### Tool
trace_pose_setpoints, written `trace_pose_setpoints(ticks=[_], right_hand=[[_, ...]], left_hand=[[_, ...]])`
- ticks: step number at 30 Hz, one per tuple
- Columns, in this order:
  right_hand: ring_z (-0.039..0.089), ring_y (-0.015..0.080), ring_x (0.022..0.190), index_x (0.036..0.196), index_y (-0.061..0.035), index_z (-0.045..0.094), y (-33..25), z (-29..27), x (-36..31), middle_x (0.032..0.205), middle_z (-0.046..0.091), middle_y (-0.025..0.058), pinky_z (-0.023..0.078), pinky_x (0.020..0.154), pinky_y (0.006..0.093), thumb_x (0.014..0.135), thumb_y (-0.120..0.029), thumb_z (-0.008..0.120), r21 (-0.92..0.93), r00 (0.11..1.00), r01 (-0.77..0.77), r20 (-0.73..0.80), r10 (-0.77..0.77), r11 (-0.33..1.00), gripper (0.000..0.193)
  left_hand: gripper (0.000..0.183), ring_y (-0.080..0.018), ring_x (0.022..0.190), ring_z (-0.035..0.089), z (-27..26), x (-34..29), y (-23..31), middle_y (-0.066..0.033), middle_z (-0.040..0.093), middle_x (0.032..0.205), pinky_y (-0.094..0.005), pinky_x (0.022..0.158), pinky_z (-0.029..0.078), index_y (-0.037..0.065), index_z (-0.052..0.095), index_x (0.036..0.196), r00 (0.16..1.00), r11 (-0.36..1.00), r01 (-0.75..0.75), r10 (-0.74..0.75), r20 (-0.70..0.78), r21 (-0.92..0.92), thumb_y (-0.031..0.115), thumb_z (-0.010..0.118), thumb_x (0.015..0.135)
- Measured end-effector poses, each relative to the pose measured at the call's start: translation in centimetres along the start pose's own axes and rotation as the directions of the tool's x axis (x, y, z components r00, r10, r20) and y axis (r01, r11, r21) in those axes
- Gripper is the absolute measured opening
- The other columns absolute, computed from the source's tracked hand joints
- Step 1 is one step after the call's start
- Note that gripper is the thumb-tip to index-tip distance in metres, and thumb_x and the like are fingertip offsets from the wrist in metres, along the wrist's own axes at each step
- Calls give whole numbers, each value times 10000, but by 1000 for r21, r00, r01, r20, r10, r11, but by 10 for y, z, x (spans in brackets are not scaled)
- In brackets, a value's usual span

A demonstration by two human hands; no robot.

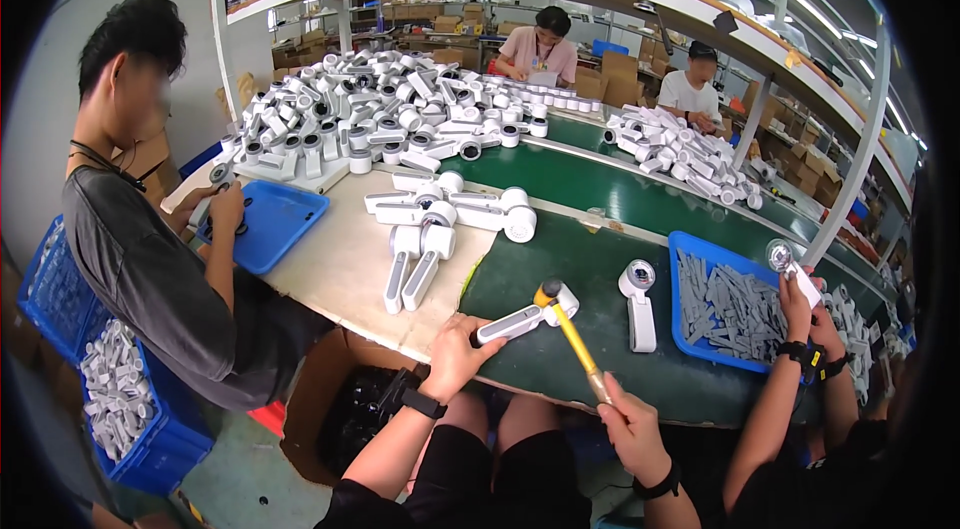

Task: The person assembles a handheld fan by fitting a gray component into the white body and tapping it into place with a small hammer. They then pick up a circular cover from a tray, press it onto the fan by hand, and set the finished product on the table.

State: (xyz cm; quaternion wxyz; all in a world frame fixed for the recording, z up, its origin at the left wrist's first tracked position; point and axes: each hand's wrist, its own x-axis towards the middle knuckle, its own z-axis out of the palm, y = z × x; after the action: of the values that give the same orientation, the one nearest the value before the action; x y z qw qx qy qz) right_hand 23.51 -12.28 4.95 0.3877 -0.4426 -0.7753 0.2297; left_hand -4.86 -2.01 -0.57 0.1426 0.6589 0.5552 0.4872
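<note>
My left hand grips the handle end of a white hand-held device lying flat at the near edge of the green belt. My right hand holds a small mallet by its yellow shaft, and the mallet's head rests on the round head of that device. Another white device lies just to the right on the belt. Several more white devices lie on the beige table beyond my left hand.
A blue tray of grey parts sits at right, where a neighbour's hands hold a white device. At left a person in grey works over a blue tray. A large pile of white devices fills the far table.
</note>
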Motion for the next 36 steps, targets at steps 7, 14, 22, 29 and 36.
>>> trace_pose_setpoints(ticks=[7,14,22,29,36], right_hand=[[517,138,674,1396,12,499,6,1,3,773,545,84,451,644,276,923,4,592,6,1000,-26,-7,26,1000,482],[631,300,765,1368,-12,532,0,12,3,890,634,165,504,731,341,919,-78,646,26,989,-94,120,91,995,467],[587,233,753,1378,17,510,-9,28,-7,861,593,140,485,750,300,926,-49,634,120,989,50,132,-66,991,473],[621,263,809,1380,4,509,-1,15,-19,890,625,162,500,785,317,927,-63,632,150,999,-7,38,1,989,474],[490,41,587,1415,-49,518,19,-5,-67,793,581,-4,410,533,203,908,-15,645,311,977,-189,-40,211,931,524]], left_hand=[[333,-322,904,633,2,0,-1,-157,664,910,-394,808,500,28,724,985,1000,1000,8,-8,16,-3,251,822,758],[336,-316,893,639,4,0,1,-154,671,918,-394,802,505,24,715,988,999,998,28,-29,27,50,235,824,751],[370,-317,843,653,9,-2,-6,-154,668,892,-395,766,514,17,706,994,1000,999,8,-9,10,53,251,835,737],[296,-307,773,623,-1,5,4,-149,654,855,-387,697,503,23,717,947,990,987,-114,122,-66,116,188,834,732],[325,-318,817,632,-45,31,-50,-111,665,835,-428,801,436,66,681,906,915,779,80,190,-356,622,285,801,698]])
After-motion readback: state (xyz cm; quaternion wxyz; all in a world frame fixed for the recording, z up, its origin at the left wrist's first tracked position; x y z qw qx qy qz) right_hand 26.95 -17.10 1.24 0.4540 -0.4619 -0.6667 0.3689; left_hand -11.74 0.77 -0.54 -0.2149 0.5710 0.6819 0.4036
